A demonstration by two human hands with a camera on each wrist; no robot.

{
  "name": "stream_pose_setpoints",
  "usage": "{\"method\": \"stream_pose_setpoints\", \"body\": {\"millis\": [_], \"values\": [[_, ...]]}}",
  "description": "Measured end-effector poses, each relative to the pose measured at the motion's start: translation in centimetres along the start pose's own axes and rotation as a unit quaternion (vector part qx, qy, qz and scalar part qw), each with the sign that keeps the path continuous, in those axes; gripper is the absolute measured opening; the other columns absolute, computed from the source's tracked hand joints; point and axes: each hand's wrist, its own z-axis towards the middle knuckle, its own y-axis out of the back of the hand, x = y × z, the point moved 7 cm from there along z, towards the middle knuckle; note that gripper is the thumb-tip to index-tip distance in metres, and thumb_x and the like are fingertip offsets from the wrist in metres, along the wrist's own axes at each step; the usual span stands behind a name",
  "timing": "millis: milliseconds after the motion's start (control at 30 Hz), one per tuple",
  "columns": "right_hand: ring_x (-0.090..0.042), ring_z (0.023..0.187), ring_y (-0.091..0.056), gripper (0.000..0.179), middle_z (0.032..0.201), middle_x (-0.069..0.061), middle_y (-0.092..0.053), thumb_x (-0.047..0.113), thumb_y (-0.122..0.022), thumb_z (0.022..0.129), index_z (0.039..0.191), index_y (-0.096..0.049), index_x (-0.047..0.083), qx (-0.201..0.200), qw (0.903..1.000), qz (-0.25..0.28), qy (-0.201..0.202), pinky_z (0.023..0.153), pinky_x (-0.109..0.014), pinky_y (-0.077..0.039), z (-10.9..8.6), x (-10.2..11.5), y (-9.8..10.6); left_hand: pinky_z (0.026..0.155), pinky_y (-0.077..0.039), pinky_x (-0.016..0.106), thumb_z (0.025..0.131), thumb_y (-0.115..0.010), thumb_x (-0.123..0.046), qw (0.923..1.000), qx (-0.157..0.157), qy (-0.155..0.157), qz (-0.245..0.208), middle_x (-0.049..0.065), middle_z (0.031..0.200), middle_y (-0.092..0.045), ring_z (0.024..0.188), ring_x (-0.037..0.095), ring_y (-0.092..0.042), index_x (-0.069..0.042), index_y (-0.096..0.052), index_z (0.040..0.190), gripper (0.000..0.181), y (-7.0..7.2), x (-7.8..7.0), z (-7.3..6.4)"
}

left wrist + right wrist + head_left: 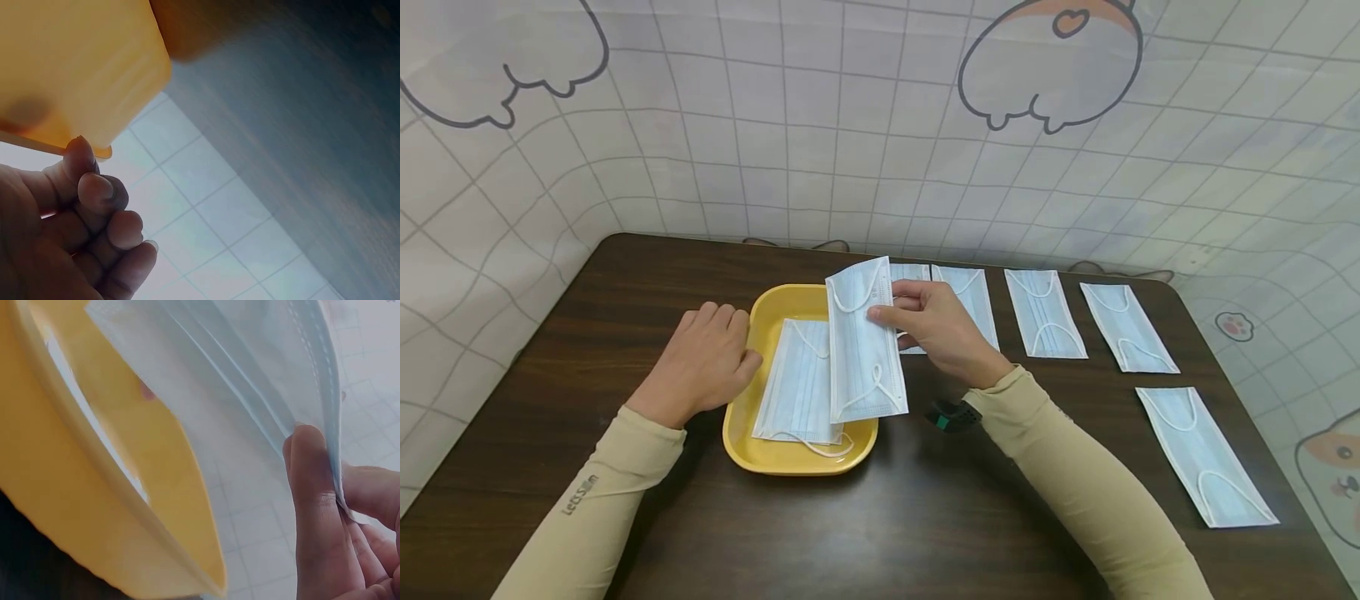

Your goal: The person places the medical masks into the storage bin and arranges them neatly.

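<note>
My right hand (pixel 943 325) pinches the right edge of a light blue face mask (pixel 861 342) between thumb and fingers. This mask hangs over the right side of a yellow tray (pixel 801 463), its white ear loops facing up. In the right wrist view the thumb (pixel 309 487) presses on the mask's pleated face. Inside the tray lie more face masks (pixel 797 383), one ear loop trailing near the tray's front. At the tray's left rim, my left hand (pixel 706 367) holds the edge; the left wrist view shows its fingertips (pixel 80 156) pinching the rim.
Along the table's back right lie several face masks, among them one at the far edge (pixel 1048 317) and one farther right (pixel 1127 329). Another mask (pixel 1206 458) lies nearer on the right. A white grid-patterned cloth (pixel 850 125) hangs behind the dark wooden table (pixel 880 533).
</note>
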Motion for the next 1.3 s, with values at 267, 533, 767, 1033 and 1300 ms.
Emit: {"method": "stream_pose_setpoints", "body": {"millis": [267,533,767,1033,1300], "values": [[-0.012,0.079,-0.073,0.030,0.092,0.004,-0.078,0.012,-0.071,0.094,0.122,-0.067,0.000,-0.008,0.9999,0.006,-0.008,0.067,-0.030,-0.061,1.1,-0.6,-1.8,0.070,-0.035,0.039,0.092,-0.044,-0.020,1.0000,-0.009,0.001,0.001,0.009,0.075,-0.045,0.073,0.027,-0.040,-0.003,-0.049,0.082,0.020,0.1,0.0,-0.1],[-0.013,0.079,-0.074,0.030,0.093,0.000,-0.078,0.006,-0.070,0.094,0.122,-0.065,-0.004,0.012,0.9984,0.051,-0.022,0.067,-0.030,-0.062,1.8,-1.1,-3.7,0.068,-0.033,0.036,0.090,-0.044,-0.020,0.9999,-0.016,-0.005,0.002,0.008,0.073,-0.043,0.071,0.026,-0.038,-0.004,-0.048,0.079,0.020,0.1,-0.1,0.0],[-0.014,0.084,-0.076,0.036,0.116,-0.018,-0.077,0.013,-0.073,0.094,0.128,-0.066,0.003,0.020,0.9991,0.006,-0.036,0.071,-0.031,-0.063,2.4,-1.1,-4.9,0.068,-0.033,0.036,0.090,-0.044,-0.020,0.9999,-0.009,-0.001,0.005,0.008,0.073,-0.043,0.072,0.026,-0.039,-0.004,-0.048,0.079,0.020,-0.1,0.0,0.1],[-0.013,0.083,-0.075,0.035,0.116,-0.016,-0.077,0.016,-0.073,0.095,0.127,-0.067,0.005,0.025,0.9982,-0.019,-0.050,0.070,-0.031,-0.063,3.0,-1.3,-6.1,0.068,-0.032,0.036,0.090,-0.044,-0.020,0.9999,-0.013,-0.002,0.004,0.008,0.073,-0.043,0.071,0.027,-0.039,-0.004,-0.048,0.078,0.020,-0.1,0.1,0.0],[-0.014,0.089,-0.074,0.037,0.119,-0.012,-0.077,0.021,-0.072,0.096,0.130,-0.066,0.007,0.014,0.9967,-0.034,-0.072,0.074,-0.031,-0.063,3.5,-1.5,-7.2,0.067,-0.032,0.036,0.089,-0.044,-0.020,0.9998,-0.018,-0.004,0.003,0.007,0.072,-0.042,0.070,0.026,-0.039,-0.005,-0.047,0.076,0.019,0.1,0.1,0.0]]}}
